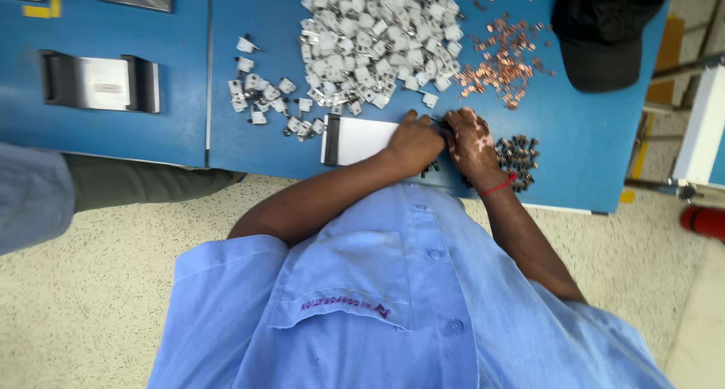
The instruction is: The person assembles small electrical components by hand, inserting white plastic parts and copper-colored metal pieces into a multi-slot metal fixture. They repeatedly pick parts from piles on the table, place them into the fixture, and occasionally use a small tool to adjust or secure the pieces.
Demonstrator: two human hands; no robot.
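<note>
Both hands meet at the blue bench's point(574, 132) near edge. The left hand point(414, 141) rests on one white fixture point(355, 140); the right hand point(472, 141) covers small dark parts point(518, 156). Their grip cannot be told. One pile of white clips point(377, 41), one scatter of copper bits point(502, 57) and one black cap point(604, 26) lie beyond.

A blue tabletop point(574, 132) carries the items. A black cap point(604, 26) lies at its far right corner. A heap of copper-coloured pieces point(502, 57) sits just beside the cap. A large heap of white clips point(377, 38) occupies the far centre, with a smaller scatter point(260, 98) near it. A second metal fixture point(102, 81) with dark ends rests on the adjoining blue surface. A red object point(704, 221) lies on the speckled floor point(91, 298).
</note>
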